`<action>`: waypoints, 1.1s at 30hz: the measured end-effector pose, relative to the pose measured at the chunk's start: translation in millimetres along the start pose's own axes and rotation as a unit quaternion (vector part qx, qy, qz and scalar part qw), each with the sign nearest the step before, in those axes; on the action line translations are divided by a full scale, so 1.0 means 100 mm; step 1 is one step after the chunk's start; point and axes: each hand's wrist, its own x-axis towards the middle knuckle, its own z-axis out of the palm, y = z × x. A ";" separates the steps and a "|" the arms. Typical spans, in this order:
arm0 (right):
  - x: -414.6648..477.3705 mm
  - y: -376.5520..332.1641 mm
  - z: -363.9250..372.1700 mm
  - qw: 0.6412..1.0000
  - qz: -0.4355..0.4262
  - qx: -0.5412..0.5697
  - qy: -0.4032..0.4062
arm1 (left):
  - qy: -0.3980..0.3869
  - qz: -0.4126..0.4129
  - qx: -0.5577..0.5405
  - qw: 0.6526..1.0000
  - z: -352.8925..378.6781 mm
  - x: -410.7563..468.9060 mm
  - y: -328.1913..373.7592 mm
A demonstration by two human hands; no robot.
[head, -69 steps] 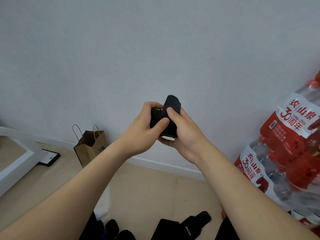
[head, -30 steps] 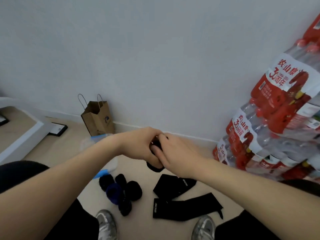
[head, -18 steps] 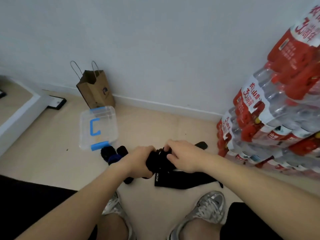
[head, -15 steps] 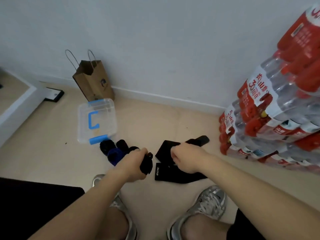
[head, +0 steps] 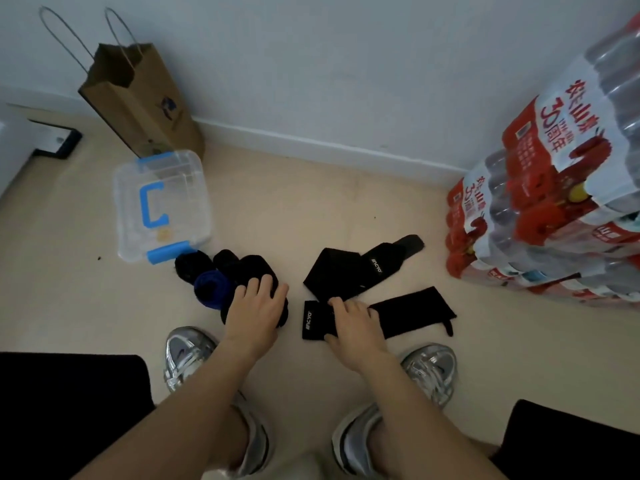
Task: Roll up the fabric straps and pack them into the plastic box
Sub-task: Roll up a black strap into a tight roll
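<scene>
Hands are working low over the beige floor. The left hand (head: pixel 258 308) is lying on a rolled black fabric strap (head: pixel 284 311) at the near edge of the cluster of rolled black and blue straps (head: pixel 211 289), which is sitting just in front of the clear plastic box with blue latches (head: pixel 161 202). Its fingers (head: pixel 265 284) are reaching fairly straight over the roll. The thumb is hidden, so I cannot tell whether it is gripping.

To the right of the box, well apart from it, the right hand (head: pixel 355 325) is coming down on a flat black fabric strap with a small white logo (head: pixel 412 313). Its bent fingertips and thumb are closing across the strap's width near the logo end. A second black strap, folded at an angle (head: pixel 360 268), is lying just beyond it.

For a good roll, I'd say start at that squared logo end, take the first turn tight, and keep the edges lined up so it doesn't cone. The cloth is looking soft, matte and limp, so loose turns would likely spring open. The box is looking rigid, glossy and round-cornered. Its lid is on and it is holding no straps, so it needs unlatching before packing.
</scene>
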 end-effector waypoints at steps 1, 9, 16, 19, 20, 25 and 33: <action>-0.02 -0.02 0.08 1.000 0.005 -0.021 0.004 | 0.020 0.013 0.000 1.000 -0.03 0.00 0.01; -0.17 0.12 -0.28 0.965 0.020 0.261 -0.017 | 0.003 -0.122 -0.302 0.946 -0.44 -0.13 0.40; -0.54 0.21 -0.65 0.783 0.012 0.594 -0.183 | -0.278 -0.269 -0.739 0.552 -0.64 -0.31 0.61; -0.77 0.15 -0.51 0.781 -0.006 0.561 -0.276 | -0.267 -0.240 -0.806 0.470 -0.64 -0.41 0.61; -0.83 0.14 -0.47 0.778 -0.004 0.553 -0.298 | -0.247 -0.220 -0.813 0.480 -0.64 -0.43 0.61; -1.00 0.07 -0.26 0.784 0.017 0.507 -0.358 | -0.116 -0.151 -0.830 0.525 -0.68 -0.56 0.66; -0.89 0.04 -0.06 0.813 0.034 0.439 -0.382 | -0.045 -0.115 -0.773 0.622 -0.68 -0.59 0.64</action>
